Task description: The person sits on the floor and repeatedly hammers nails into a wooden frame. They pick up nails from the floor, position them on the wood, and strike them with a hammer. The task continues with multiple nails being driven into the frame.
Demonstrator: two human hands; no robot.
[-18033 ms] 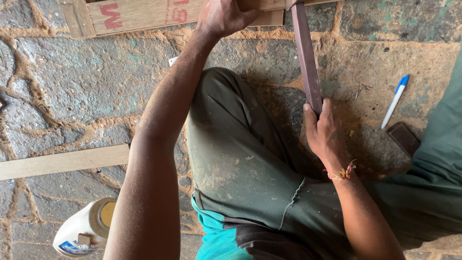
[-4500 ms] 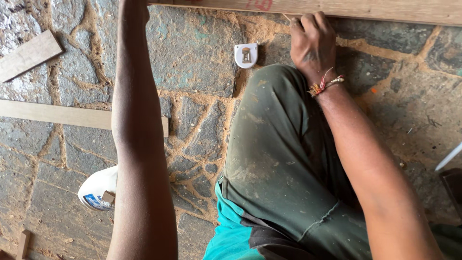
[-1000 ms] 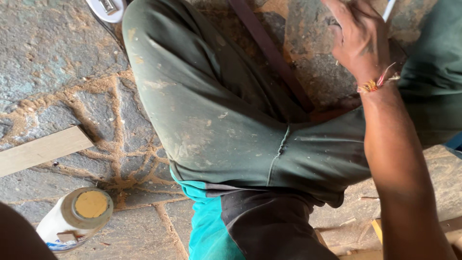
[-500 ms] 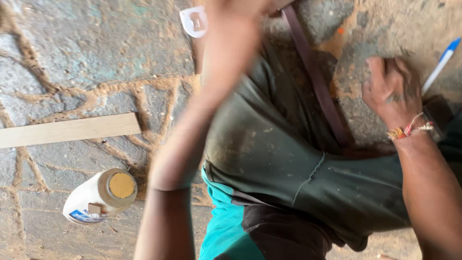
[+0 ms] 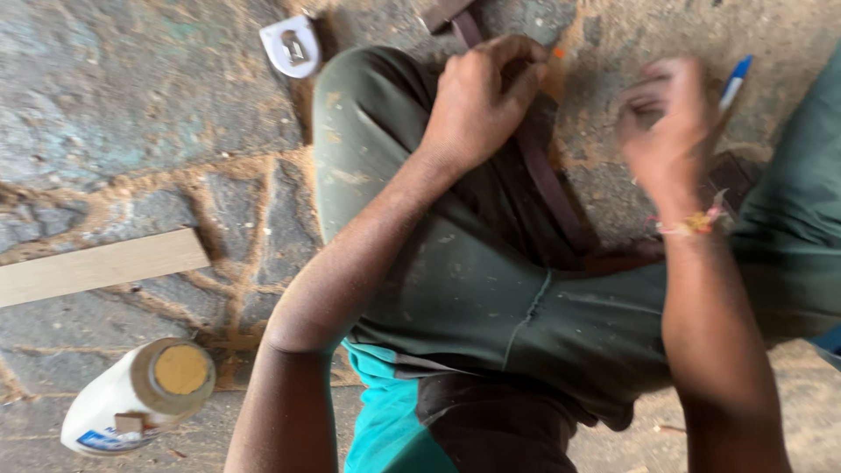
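My left hand [image 5: 480, 103] reaches over my knee and has its fingers curled around a long dark brown strip [image 5: 547, 180]. The strip runs diagonally across my green trousers [image 5: 455, 289]. My right hand [image 5: 670, 131], with a thread bracelet on the wrist, is blurred by motion above the floor to the right. It hovers next to a blue and white pen [image 5: 734, 81]. Its fingers are bent, and whether it holds anything cannot be made out. A dark flat object [image 5: 727, 175] lies just behind the wrist.
A white tape measure [image 5: 293, 44] lies on the stone floor [image 5: 131, 114] at the top. A pale wooden slat [image 5: 96, 267] lies at the left. A white bottle with a tan cap [image 5: 140, 398] lies at the lower left. Sawdust fills the floor joints.
My left hand has come down from mid-air and closed on the dark strip. My right hand has lifted slightly and shifted toward the pen.
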